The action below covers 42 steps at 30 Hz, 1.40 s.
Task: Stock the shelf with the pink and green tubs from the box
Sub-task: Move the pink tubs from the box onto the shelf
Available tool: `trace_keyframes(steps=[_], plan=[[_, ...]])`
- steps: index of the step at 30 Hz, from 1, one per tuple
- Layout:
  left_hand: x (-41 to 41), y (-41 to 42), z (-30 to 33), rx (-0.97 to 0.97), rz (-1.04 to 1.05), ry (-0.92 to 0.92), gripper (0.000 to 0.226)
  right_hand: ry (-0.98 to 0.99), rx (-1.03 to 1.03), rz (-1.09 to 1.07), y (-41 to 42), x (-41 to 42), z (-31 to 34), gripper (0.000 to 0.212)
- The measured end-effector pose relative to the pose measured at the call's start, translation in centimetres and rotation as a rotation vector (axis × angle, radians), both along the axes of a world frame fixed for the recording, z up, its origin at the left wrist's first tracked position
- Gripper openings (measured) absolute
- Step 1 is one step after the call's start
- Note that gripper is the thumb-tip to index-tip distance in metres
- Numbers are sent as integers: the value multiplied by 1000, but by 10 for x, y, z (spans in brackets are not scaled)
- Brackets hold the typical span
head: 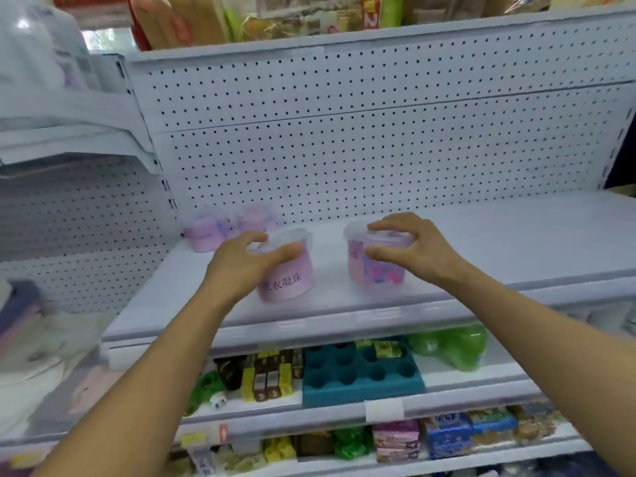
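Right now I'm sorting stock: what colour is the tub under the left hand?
Pink, with a clear lid; the tub shows best in the head view.

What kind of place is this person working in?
Most likely a small shop. White pegboard-backed shelving holds packaged goods on the lower shelves, and each hand, left and right, grips a pink tub on the shelf.

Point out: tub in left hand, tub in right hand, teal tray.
Left tub point(292, 282): head view, on its pink label.
Right tub point(382, 273): head view, on the clear wall showing beads.
Teal tray point(358, 373): head view, on its top between the holes.
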<state>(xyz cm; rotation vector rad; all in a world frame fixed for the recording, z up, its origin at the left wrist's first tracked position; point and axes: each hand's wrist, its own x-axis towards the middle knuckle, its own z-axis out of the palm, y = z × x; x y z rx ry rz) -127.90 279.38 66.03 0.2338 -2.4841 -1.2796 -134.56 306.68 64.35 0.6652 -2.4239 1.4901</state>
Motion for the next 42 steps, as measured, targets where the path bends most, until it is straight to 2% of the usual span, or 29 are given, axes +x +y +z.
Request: trace_keyframes(steps=[4,7,9,12,16,20,28,32,34,38,39,40,42], plan=[[-31,-45,-6,16,29,-29,94,-22,69,72,-54,-32,-16,42],[-51,-70,-8,28,20,-57,96,0,122,112,-77,-53,-16,37],[-64,-82,-9,51,-5,-69,86,34,192,134,-79,-66,-13,35],[-78,-95,-10,92,-50,-87,57,123,293,115,-69,-89,-12,34],[-91,-104,-14,98,-71,-79,56,141,319,4,-63,-123,-10,33],[-97,-105,-15,102,-51,-93,37,59,333,57,-81,-145,-6,26],[-104,-99,-14,104,39,-87,53,101,377,89,-122,-185,3,12],[-113,-97,-16,112,54,-93,76,44,393,75,-130,-201,-1,14],[-115,-93,-17,127,50,-108,78,93,449,80,-129,-201,-1,27],[-120,-73,-15,158,-8,-102,82,228,458,284,-115,-165,7,99],[-123,-64,-13,151,-18,-106,86,283,483,344,-112,-154,9,111],[-126,-53,-12,136,-30,-116,89,353,524,382,-110,-145,8,117],[-130,-29,-11,103,-62,-126,86,482,599,396,-102,-135,4,115]])
